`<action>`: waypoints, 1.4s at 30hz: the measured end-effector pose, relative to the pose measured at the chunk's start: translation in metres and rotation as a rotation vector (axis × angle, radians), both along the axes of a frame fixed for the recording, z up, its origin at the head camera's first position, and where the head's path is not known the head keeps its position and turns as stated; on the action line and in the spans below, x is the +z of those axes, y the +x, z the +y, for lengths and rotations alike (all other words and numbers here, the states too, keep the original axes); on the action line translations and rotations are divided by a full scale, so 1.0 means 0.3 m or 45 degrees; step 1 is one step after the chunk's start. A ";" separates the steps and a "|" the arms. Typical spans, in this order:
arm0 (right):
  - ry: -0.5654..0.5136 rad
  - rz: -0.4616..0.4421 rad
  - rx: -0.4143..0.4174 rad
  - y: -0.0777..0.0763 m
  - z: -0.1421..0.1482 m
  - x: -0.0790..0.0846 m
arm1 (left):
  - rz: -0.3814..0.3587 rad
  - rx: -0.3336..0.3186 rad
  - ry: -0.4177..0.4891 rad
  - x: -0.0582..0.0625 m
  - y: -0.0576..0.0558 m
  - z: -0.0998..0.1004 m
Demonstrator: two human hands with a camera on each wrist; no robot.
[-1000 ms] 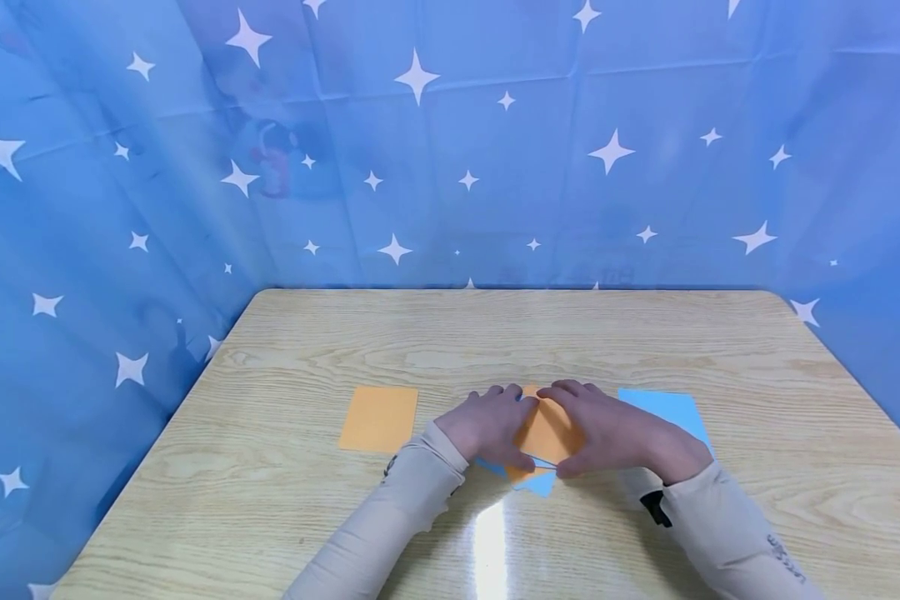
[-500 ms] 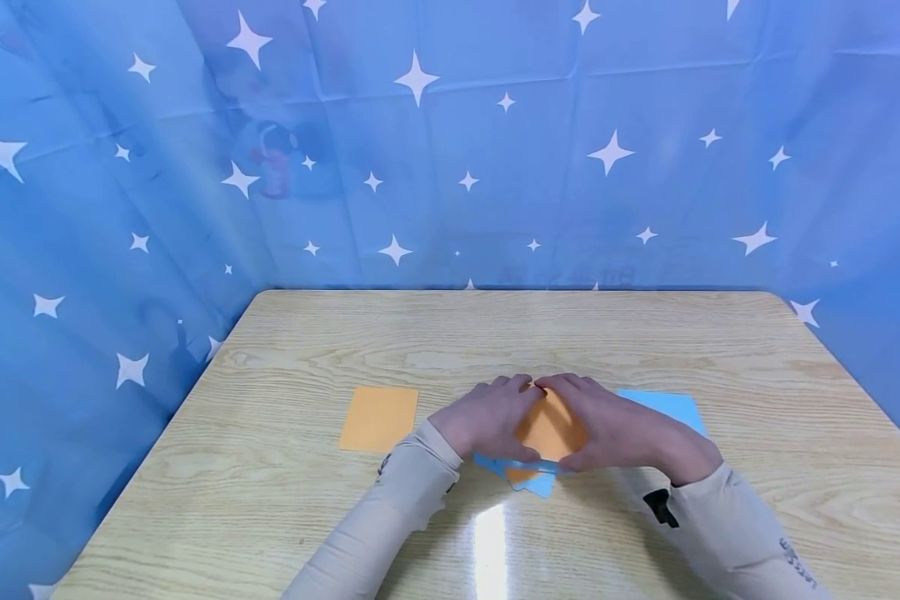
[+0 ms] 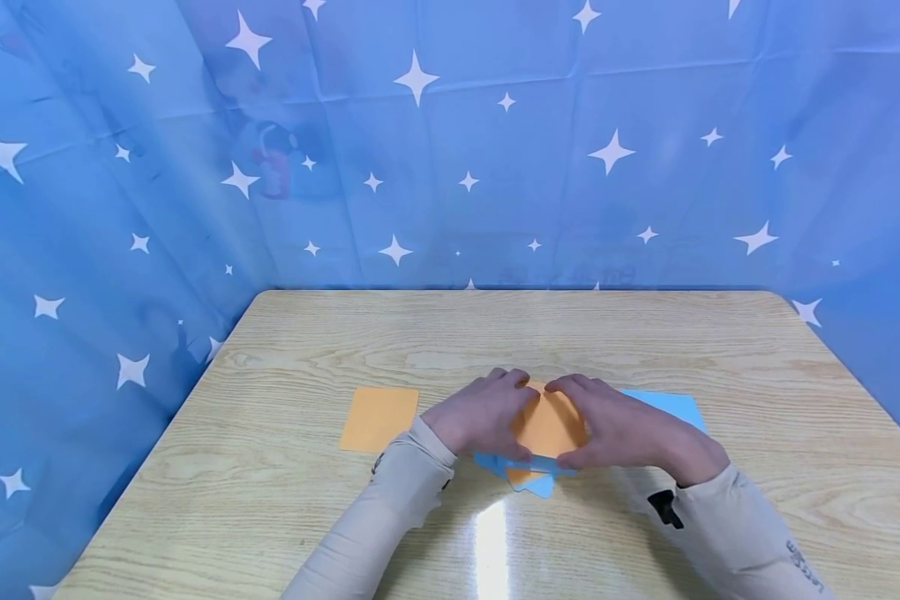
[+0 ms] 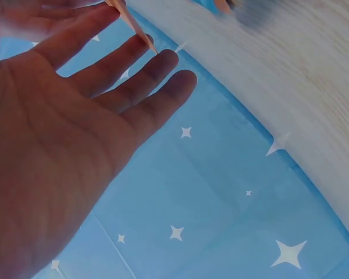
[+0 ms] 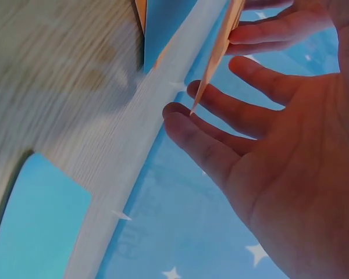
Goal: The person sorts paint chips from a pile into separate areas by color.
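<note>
An orange square card (image 3: 551,425) is between my two hands in the middle of the head view. My left hand (image 3: 487,415) holds its left side, fingers bent over at the far edge and thumb at the near edge. Its right side is held the same way by my right hand (image 3: 622,429). In the right wrist view the orange card (image 5: 217,55) appears almost edge-on against the fingertips. Blue cards (image 3: 543,485) and a bit of another orange card (image 3: 523,476) show just below it; how they stand is mostly hidden.
To the left, a separate orange card (image 3: 378,419) lies flat on the wooden table (image 3: 270,483). A blue card (image 3: 667,408) lies to the right, partly behind my right forearm. A blue star-patterned curtain (image 3: 450,150) hangs behind the table.
My hands have spread slightly apart, and the gap between their fingertips has widened. The thumbs have risen a little from the near edge. The cards at either side have not moved.
</note>
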State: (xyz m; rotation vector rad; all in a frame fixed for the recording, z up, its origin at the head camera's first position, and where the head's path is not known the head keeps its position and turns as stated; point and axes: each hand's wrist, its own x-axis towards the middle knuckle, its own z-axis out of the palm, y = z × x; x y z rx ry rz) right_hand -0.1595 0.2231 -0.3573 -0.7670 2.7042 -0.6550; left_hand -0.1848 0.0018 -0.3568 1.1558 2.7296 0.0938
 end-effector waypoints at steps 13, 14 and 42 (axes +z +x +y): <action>-0.008 0.107 0.008 -0.019 -0.063 0.054 | -0.135 0.091 0.152 0.079 -0.026 -0.101; -0.005 0.118 0.019 -0.027 -0.077 0.058 | -0.144 0.097 0.172 0.080 -0.030 -0.118; -0.047 0.148 0.103 -0.135 -0.599 0.042 | -0.259 0.474 0.199 0.143 -0.017 -0.559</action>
